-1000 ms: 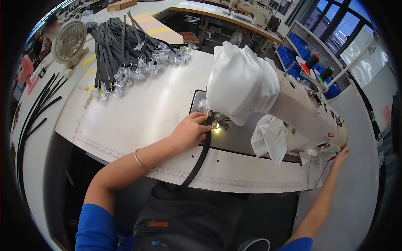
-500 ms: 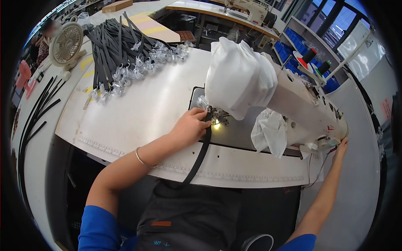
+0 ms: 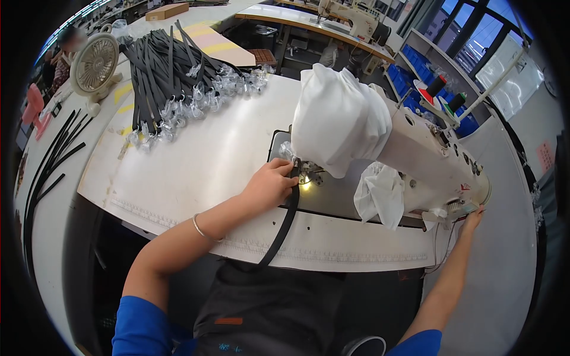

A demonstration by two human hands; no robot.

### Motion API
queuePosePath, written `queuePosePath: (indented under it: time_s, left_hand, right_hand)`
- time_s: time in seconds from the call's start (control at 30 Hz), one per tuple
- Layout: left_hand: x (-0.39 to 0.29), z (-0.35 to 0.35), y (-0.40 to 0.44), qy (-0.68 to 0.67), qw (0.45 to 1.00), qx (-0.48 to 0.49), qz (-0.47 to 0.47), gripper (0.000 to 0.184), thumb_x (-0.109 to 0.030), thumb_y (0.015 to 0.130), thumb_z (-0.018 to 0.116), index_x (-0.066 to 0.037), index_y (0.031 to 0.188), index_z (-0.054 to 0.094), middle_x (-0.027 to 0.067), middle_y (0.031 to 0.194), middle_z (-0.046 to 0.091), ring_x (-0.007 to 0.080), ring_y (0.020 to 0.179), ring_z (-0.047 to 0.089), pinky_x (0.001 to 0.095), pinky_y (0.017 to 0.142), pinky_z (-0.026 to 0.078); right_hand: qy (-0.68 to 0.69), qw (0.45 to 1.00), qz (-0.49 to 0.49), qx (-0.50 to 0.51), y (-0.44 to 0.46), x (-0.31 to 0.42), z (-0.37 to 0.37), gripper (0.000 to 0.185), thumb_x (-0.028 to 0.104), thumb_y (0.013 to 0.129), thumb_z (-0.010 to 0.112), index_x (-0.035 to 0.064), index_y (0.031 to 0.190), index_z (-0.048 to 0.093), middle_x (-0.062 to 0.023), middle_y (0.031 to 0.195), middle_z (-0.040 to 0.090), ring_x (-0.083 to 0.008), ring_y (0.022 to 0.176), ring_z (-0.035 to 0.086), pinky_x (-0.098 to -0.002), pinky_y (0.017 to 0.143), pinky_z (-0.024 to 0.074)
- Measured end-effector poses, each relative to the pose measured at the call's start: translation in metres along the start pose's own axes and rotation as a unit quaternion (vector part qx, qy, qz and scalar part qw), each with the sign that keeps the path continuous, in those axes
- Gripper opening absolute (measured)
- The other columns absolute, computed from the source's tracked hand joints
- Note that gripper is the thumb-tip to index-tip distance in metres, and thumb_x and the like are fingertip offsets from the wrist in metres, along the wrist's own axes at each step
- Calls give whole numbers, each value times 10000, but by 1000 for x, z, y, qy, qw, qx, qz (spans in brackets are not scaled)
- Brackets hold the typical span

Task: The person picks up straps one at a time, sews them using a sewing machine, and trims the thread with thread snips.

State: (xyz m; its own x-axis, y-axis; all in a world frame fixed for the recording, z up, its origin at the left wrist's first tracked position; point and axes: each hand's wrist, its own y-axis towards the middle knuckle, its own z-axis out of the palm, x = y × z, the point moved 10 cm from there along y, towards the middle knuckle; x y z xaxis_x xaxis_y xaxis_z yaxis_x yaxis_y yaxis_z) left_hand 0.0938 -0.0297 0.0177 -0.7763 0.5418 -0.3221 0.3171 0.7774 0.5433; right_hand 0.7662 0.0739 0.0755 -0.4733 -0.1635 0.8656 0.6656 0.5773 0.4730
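Observation:
My left hand (image 3: 272,185) pinches a black webbing strap (image 3: 285,224) beside the lit needle area of a sewing machine (image 3: 424,139). The strap runs down from my fingers over the table's front edge to my lap. A clear plastic-wrapped piece (image 3: 287,151) sits at its far end, just past my fingertips. Far to the right, my right hand (image 3: 472,221) is closed at the lower edge of the machine's handwheel (image 3: 485,188); its fingertips are partly hidden there. White cloth (image 3: 335,115) covers the machine's head and hides part of the needle area.
A pile of black straps (image 3: 169,74) with plastic-wrapped ends lies at the back left of the table (image 3: 196,157). Farther left are a fan (image 3: 95,62) and loose black strips (image 3: 50,160). Another white cloth (image 3: 380,193) hangs under the machine arm. Thread spools (image 3: 436,88) stand behind.
My right hand has moved slightly down along the handwheel's edge. My left hand keeps its pinch on the strap at the needle area. The view has shifted a little.

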Motion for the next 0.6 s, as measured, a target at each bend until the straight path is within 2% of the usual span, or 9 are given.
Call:
queuePosePath:
  time_s: [0.17,0.23,0.27,0.33,0.37,0.43,0.5,0.57,0.6]
  left_hand:
    - [0,0,-2,-24,1000,12,-3,306,-20,663,630,-45,964,676,183,1119,569,307,1097,497,348,910,449]
    - [2,1,-3,-43,999,9,-2,306,-22,666,630,-41,968,674,187,1125,566,313,1103,492,350,913,446]
    - [2,1,-3,-43,999,7,-1,306,-22,666,630,-41,968,674,187,1125,566,313,1103,492,350,913,446]
    - [4,1,-2,-41,999,9,-5,297,-23,671,626,-43,963,677,188,1125,566,316,1101,493,354,906,449]
    - [3,0,-2,-38,999,7,-5,297,-23,671,626,-43,963,677,188,1125,566,316,1101,493,354,906,449]
    - [3,0,-1,-47,999,10,-9,302,-11,671,625,-48,967,677,182,1131,566,313,1100,493,354,900,453]
    - [6,1,-1,-40,999,8,-12,291,-21,676,627,-57,959,684,164,1116,575,293,1093,493,342,902,451]
    - [6,4,-5,-39,999,15,-16,280,-32,680,629,-66,952,690,146,1101,585,274,1086,494,330,903,449]
    - [6,3,-5,-49,999,9,-19,289,-3,674,624,-59,950,687,157,1115,580,289,1077,505,338,890,461]
  right_hand:
    - [-13,1000,2,-20,-19,15,-2,519,401,962,340,-43,1215,432,-145,1171,519,-238,1044,514,-335,887,397]
    - [86,995,-26,-51,-24,23,-7,525,408,961,336,-43,1212,433,-146,1171,515,-239,1038,513,-345,873,405]
    - [87,994,-28,-52,-12,10,-11,525,408,961,336,-43,1212,433,-146,1171,515,-239,1038,513,-345,873,405]
    - [77,996,42,-6,0,-16,2,540,425,955,333,-38,1212,437,-138,1160,531,-257,997,542,-357,841,423]
    - [81,996,41,-5,0,-15,3,540,425,955,333,-38,1212,437,-138,1160,531,-257,997,542,-357,841,423]
    - [-61,997,-31,-29,0,9,-5,511,425,947,360,-23,1149,497,-140,1089,572,-251,964,553,-360,824,430]
    - [-153,982,-115,-8,34,32,-6,497,420,943,370,-18,1122,520,-146,1060,585,-262,966,554,-358,820,428]
    - [-340,933,-88,81,85,41,5,496,421,936,381,-19,1118,521,-151,1046,591,-270,953,558,-355,828,427]
    - [-342,932,-86,80,88,46,8,496,421,936,381,-19,1118,521,-151,1046,591,-270,953,558,-355,828,427]
